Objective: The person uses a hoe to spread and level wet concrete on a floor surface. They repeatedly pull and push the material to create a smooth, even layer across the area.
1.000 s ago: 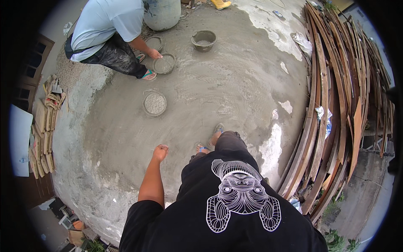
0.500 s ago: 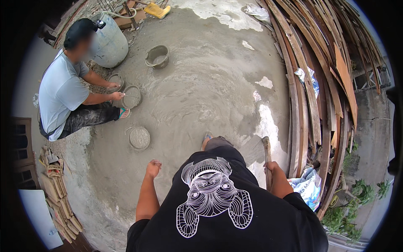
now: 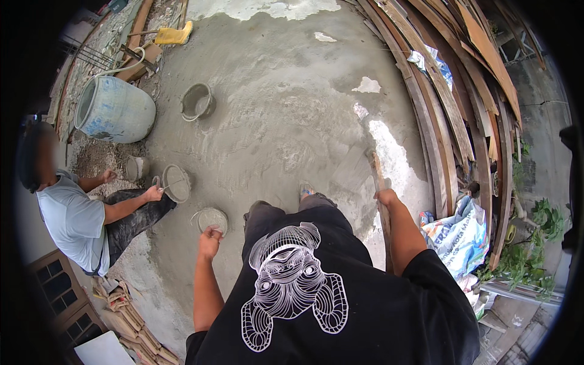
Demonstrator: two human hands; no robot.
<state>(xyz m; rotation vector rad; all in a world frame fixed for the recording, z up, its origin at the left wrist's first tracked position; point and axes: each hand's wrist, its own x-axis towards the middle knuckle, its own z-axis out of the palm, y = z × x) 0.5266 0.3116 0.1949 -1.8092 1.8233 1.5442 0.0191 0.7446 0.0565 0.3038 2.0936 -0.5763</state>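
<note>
My right hand (image 3: 385, 196) is wrapped round a long wooden handle (image 3: 383, 228) at my right side. The handle's far end lies by a grey, cement-smeared patch, where its tool head is hard to make out. My left hand (image 3: 210, 241) has its fingers loosely curled, with nothing visible in them. It overlaps the near rim of a small round bucket of grey mortar (image 3: 212, 220); whether it touches the rim I cannot tell. Wet grey cement (image 3: 267, 158) covers the floor in front of me.
A co-worker (image 3: 79, 213) crouches at left beside two mortar buckets (image 3: 177, 184). Another bucket (image 3: 198, 102) stands farther off, near a large blue-grey drum (image 3: 118, 109) and a yellow boot (image 3: 174, 33). Stacked planks (image 3: 426, 115) and a printed plastic sack (image 3: 456, 234) line the right side.
My view has shifted, and my left hand now overlaps the mortar bucket. My right hand keeps hold of the handle. The co-worker's hands have moved apart.
</note>
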